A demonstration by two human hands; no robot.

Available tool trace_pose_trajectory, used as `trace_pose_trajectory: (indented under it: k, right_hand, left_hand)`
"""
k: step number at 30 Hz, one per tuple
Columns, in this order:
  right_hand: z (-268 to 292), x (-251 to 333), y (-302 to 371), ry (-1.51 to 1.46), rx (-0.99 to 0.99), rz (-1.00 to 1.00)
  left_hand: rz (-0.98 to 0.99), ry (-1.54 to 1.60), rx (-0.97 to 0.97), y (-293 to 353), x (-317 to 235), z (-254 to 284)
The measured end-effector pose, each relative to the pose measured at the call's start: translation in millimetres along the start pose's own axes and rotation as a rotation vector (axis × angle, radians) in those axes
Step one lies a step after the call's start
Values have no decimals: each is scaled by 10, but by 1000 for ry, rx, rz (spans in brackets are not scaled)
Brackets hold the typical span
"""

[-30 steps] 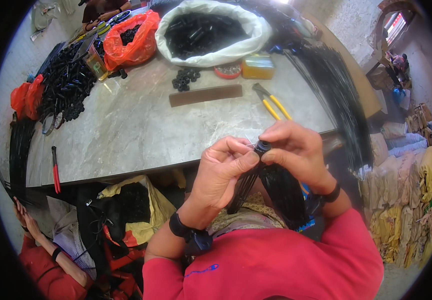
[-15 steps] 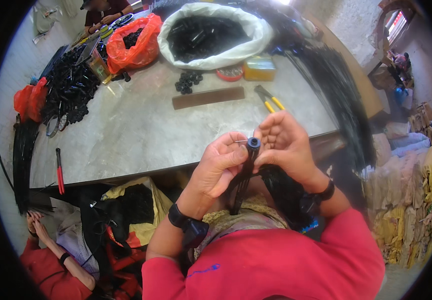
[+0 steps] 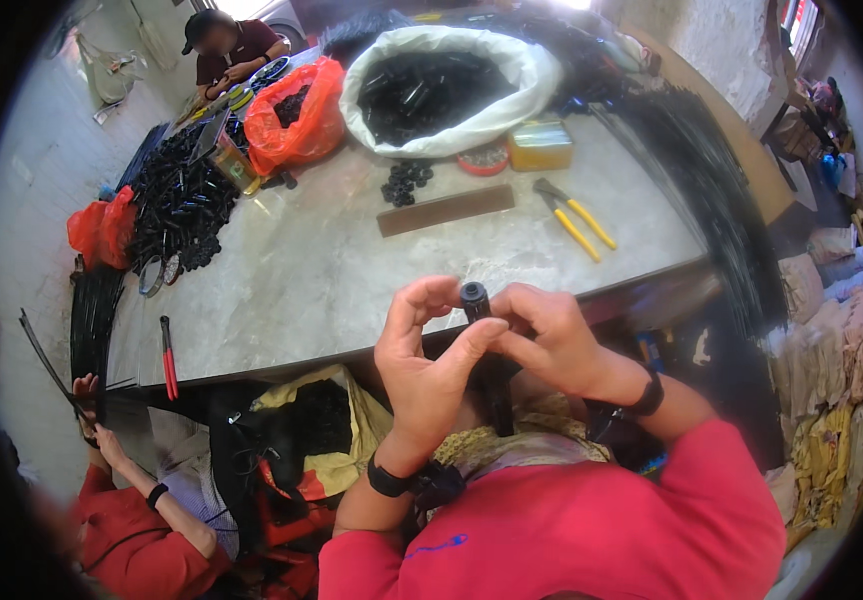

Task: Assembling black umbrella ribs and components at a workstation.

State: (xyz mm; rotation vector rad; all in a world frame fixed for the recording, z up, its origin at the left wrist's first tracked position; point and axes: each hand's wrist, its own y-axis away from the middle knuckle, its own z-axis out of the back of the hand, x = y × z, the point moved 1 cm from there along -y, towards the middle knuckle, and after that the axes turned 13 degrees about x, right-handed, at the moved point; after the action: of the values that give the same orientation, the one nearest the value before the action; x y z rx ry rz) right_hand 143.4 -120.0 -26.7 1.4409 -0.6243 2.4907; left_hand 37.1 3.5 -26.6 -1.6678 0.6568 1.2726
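An upright black tube (image 3: pixel 474 296) with a round, holed end faces me in front of the table edge. Thin dark parts run down from it toward my lap. My left hand (image 3: pixel 422 355) curls around its left side, with thumb and forefinger closed at the tube. From the other side my right hand (image 3: pixel 557 340) grips it, fingertips just below the rounded end. The fingers hide much of the tube's middle. Beyond my hands, yellow-handled pliers (image 3: pixel 574 220) and a flat brown bar (image 3: pixel 447 211) lie on the table.
The grey tabletop (image 3: pixel 302 270) carries a white sack (image 3: pixel 550 75) of black parts, a red bag (image 3: pixel 324 105), a yellowish box (image 3: pixel 541 146) and red-handled pliers (image 3: pixel 169 358). Black rods (image 3: pixel 697 170) line the right edge. Co-workers sit at left (image 3: pixel 142 530) and far left (image 3: pixel 237 50).
My view has shifted, so the table appears further right and lower. My right hand has closed on the tube. The thin pin at my left fingers no longer shows. The left co-worker's hands have parted.
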Motion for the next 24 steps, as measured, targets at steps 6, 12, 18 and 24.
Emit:
trace_pose_trajectory:
  k: [6, 12, 18, 24]
  right_hand:
    - [-25, -126, -91, -65, 371, -54]
    - [-430, -505, 116, -189, 757, -61]
    - [-612, -558, 258, -112, 516, -263]
    - [-638, -587, 323, 20, 364, -274]
  left_hand:
    - [100, 169, 69, 10, -111, 115]
    - [85, 351, 287, -69, -77, 225]
    - [77, 368, 306, -105, -62, 246]
    - [95, 201, 202, -1, -189, 95]
